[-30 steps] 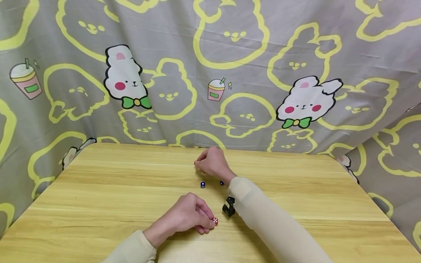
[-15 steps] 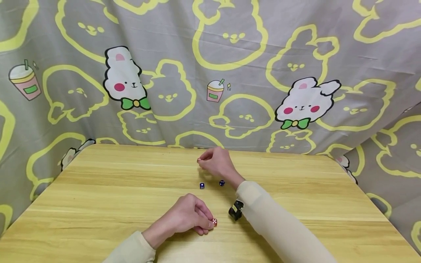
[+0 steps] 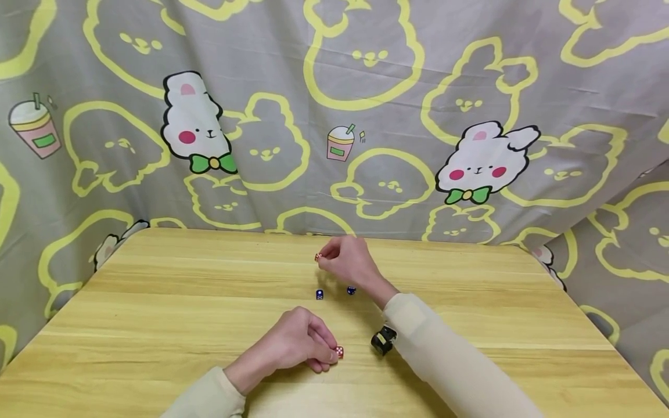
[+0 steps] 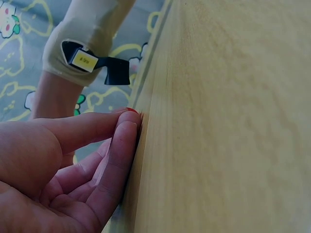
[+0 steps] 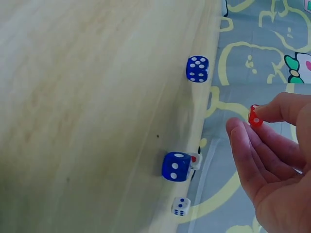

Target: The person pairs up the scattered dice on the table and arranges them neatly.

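Near the front middle of the table, my left hand (image 3: 303,342) pinches a red die (image 3: 340,352) with white pips; only a sliver of it shows in the left wrist view. Toward the back, my right hand (image 3: 350,258) holds another red die (image 5: 255,115) between thumb and fingertips, apart from the tabletop. Two blue dice lie on the table between the hands, the left blue die (image 3: 319,295) and the right blue die (image 3: 351,290). The right wrist view also has a white die (image 5: 181,206) and a second white die (image 5: 196,160) partly behind a blue one.
The wooden table (image 3: 157,325) reaches back to a grey patterned curtain (image 3: 292,69), which also hangs along both sides. A black wrist camera mount (image 3: 384,341) hangs under the right sleeve, above the table.
My right hand and forearm have shifted a little to the right, carrying the red die with them. The left hand stays in place with its die.
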Motion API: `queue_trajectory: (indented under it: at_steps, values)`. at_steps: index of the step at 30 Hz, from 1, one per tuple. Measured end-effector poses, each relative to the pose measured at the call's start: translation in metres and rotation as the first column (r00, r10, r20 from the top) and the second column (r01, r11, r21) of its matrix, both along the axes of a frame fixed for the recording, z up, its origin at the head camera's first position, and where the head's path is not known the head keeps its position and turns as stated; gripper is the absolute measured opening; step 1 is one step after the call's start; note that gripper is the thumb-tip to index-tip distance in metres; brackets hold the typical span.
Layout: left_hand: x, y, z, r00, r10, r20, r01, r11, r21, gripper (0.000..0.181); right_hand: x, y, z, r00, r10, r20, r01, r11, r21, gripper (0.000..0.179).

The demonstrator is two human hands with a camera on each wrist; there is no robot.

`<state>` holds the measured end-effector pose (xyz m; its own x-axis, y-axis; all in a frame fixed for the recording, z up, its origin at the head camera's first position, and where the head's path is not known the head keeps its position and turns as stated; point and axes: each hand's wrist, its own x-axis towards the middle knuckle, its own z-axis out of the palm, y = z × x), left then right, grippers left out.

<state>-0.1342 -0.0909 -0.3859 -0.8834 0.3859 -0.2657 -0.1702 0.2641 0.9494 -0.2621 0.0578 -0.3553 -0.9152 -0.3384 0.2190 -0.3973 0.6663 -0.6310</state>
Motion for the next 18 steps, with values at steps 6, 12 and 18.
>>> queue_trajectory:
  at_steps: [6,12,18]
  values:
    - [0.0,0.0,-0.002,1.0,0.001,-0.006,-0.001,1.0,-0.002,0.012,0.006,0.008,0.002,1.0,-0.004,-0.022,0.005,1.0,0.021,0.005]
    - [0.0,0.001,-0.002,1.0,-0.003,-0.009,0.003,1.0,-0.004,0.011,0.013,0.016,0.003,1.0,-0.022,-0.003,0.022,1.0,0.008,0.004]
    - [0.001,-0.001,-0.001,1.0,-0.006,-0.015,0.006,1.0,-0.003,0.011,0.02,0.021,0.002,0.999,-0.035,0.035,0.035,0.999,-0.005,0.006]
